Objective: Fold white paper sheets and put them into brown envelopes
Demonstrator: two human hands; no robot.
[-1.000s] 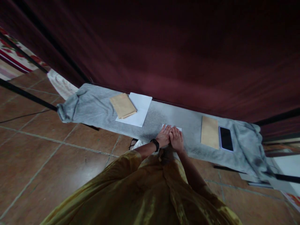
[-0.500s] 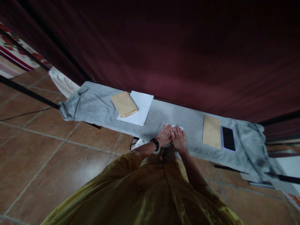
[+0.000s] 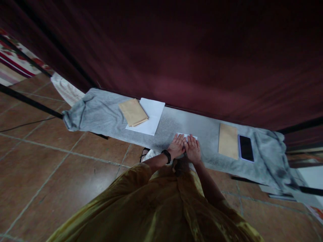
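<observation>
Left hand (image 3: 176,146) and right hand (image 3: 193,150) stay pressed flat, fingers extended, on the white paper (image 3: 189,135).

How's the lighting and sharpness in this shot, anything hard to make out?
Head view: dim overall, the maroon curtain nearly black at the top; brightest on the grey cloth around the left hand and right hand, flat on a small white paper; the wide lens stretches the frame's edges; detail soft.

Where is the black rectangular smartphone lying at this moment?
In the head view, the black rectangular smartphone lies on the grey cloth at the right, just right of the flat brown paper envelope, beyond the right hand.
</observation>
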